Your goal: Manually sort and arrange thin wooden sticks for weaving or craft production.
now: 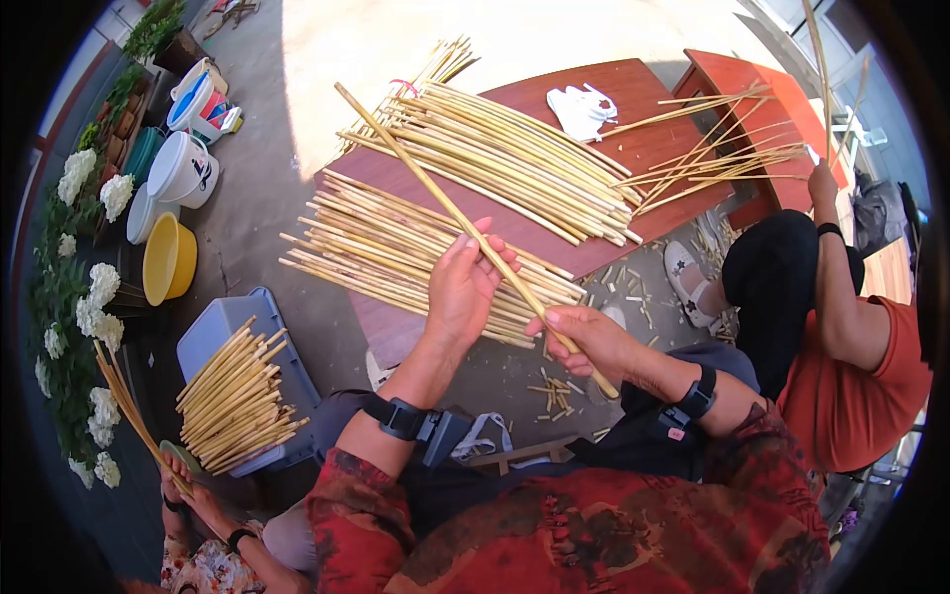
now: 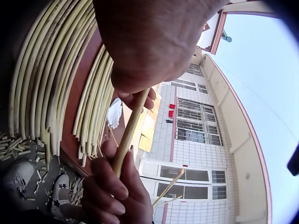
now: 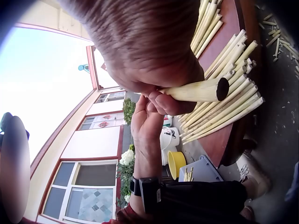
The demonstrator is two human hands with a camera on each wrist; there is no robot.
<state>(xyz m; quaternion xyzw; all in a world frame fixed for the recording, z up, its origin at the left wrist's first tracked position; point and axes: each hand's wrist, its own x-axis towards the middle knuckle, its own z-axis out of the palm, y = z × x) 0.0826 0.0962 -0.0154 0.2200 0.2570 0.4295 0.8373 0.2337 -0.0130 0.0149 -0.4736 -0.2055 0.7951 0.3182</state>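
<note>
One long, straight yellow plant stalk (image 1: 398, 146) runs slantwise over the red-brown table, with both hands on it. My left hand (image 1: 463, 287), palm up, holds it partway along between thumb and fingers. Near its lower end my right hand (image 1: 594, 342) grips it with curled fingers, and the tip sticks out past them. The right wrist view shows the stalk's cut end (image 3: 222, 89) dark in the middle. Beneath the left hand lies a nearer row of similar stalks (image 1: 386, 252). Farther back is a second, thicker pile (image 1: 515, 148).
A white cloth (image 1: 581, 111) lies on the table (image 1: 633, 84). At right a seated person (image 1: 851, 366) holds thin stalks; at lower left another person's hands (image 1: 188, 495) hold more. A grey-blue bin (image 1: 213, 337) carries short stalks. Buckets (image 1: 183, 168) line the left; cut pieces (image 1: 554, 394) litter the ground.
</note>
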